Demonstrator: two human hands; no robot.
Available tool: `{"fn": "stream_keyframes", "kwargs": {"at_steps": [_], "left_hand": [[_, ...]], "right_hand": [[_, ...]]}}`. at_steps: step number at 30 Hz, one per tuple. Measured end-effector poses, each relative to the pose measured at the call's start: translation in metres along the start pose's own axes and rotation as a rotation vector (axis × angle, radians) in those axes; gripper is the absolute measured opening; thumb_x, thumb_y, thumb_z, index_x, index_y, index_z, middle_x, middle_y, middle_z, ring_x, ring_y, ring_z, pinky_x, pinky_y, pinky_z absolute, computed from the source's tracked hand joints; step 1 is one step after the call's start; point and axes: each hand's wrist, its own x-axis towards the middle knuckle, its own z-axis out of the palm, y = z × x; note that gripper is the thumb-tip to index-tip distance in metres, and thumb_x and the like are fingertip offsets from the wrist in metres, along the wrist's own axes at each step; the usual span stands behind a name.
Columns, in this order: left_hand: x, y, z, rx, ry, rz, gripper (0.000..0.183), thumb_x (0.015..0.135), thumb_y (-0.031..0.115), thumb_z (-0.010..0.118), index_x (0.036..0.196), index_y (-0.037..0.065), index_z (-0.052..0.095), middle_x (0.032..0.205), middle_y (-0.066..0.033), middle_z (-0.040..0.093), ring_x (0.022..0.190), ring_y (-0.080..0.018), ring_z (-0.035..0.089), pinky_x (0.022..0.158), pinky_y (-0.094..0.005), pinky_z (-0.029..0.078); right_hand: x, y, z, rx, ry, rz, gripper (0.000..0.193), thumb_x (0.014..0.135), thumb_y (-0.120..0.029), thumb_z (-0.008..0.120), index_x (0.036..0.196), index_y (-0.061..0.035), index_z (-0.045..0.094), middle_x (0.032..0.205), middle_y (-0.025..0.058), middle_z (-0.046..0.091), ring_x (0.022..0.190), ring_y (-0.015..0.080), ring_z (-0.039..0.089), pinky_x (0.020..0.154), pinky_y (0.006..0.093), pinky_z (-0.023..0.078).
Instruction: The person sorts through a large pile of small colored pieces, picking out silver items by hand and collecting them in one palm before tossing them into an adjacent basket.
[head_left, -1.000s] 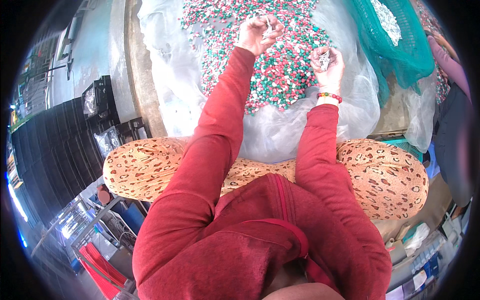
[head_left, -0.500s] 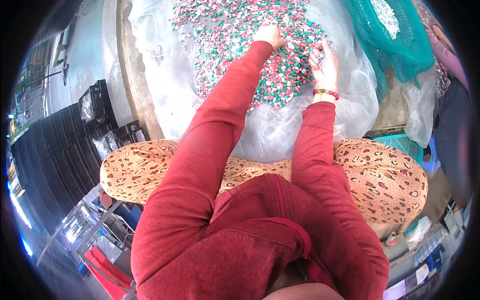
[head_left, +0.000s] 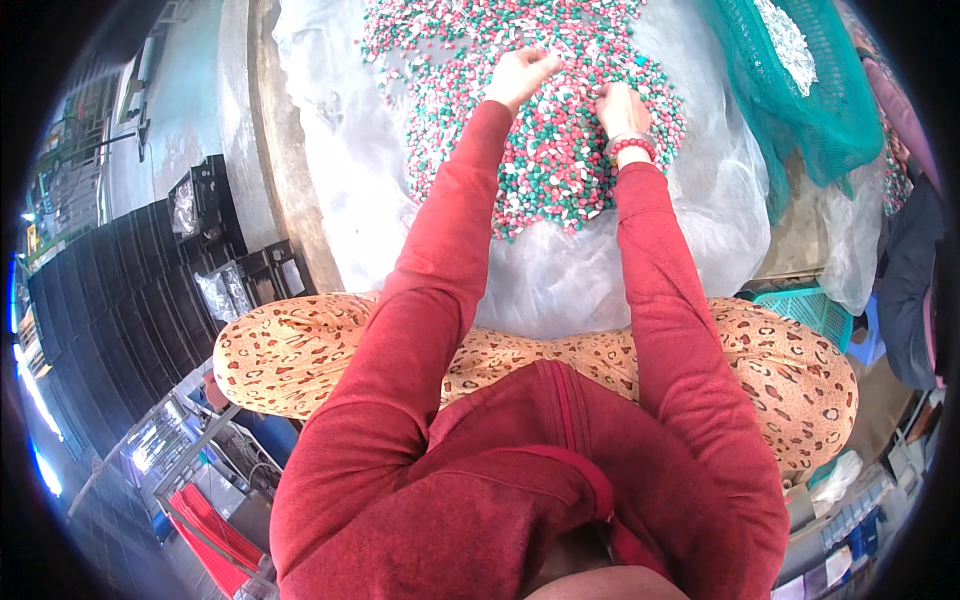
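Note:
A broad spread of small green, pink-red and white pieces [head_left: 545, 170], like beads or plastic pellets, lies on a clear plastic sheet [head_left: 350, 180]. Over its upper middle, my left hand [head_left: 520, 77] has thumb and fingers pinched together; whatever sits between them is too small to name. My right hand [head_left: 622, 110], a red bead bracelet [head_left: 633, 148] at its wrist, is palm down on the right part of the spread. Its fingers curl in toward the pieces, and its palm is hidden. The two hands are a short distance apart.
A green mesh net [head_left: 830, 130] holding white bits [head_left: 788, 45] lies at upper right. Below it stands a turquoise plastic basket [head_left: 810, 312]. Another person's sleeve [head_left: 905, 115] shows at the right edge. Black crates [head_left: 200, 210] stand at left.
My right hand has turned from palm up, with thin white slivers in it, to palm down on the pieces. My left hand has shifted slightly left, its fingers now pinched above the pieces.

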Motion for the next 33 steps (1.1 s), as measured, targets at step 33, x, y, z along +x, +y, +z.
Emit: {"fn": "stream_keyframes", "kwargs": {"at_steps": [33], "left_hand": [[0.106, 0.018, 0.072, -0.546, -0.591, -0.185, 0.026, 0.078, 0.022, 0.048, 0.089, 0.001, 0.061, 0.061, 0.0046, 0.035, 0.046, -0.0044, 0.023, 0.038, -0.0175, 0.023]], "right_hand": [[-0.002, 0.038, -0.044, 0.630, 0.451, 0.052, 0.019, 0.073, -0.016, 0.067, 0.081, 0.0011, 0.066, 0.064, 0.0056, 0.062, 0.060, 0.0129, 0.056, 0.057, 0.0243, 0.043]]}}
